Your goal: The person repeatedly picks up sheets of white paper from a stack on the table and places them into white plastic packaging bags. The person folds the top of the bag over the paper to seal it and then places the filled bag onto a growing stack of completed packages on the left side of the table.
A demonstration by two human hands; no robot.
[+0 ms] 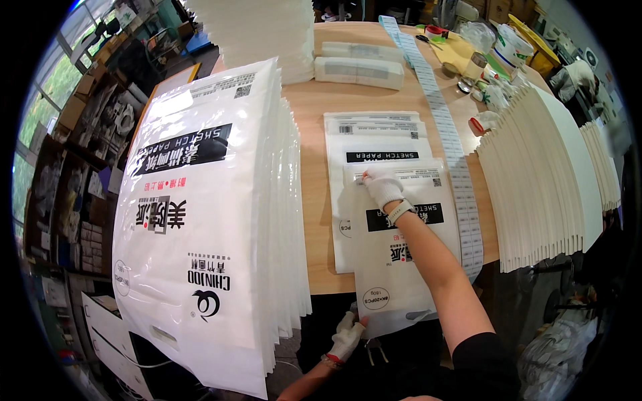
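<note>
Two gloved hands show, the left hand [348, 336] and the right hand [382, 186]. On the worktop [314, 107] lie two wrapped white packs [359, 72], one long label strip [445, 127] and one white bucket [513, 45]. Three big piles stand there: one bag stack [207, 220] and two card stacks [535, 174]; single sheets are too many to count.
</note>
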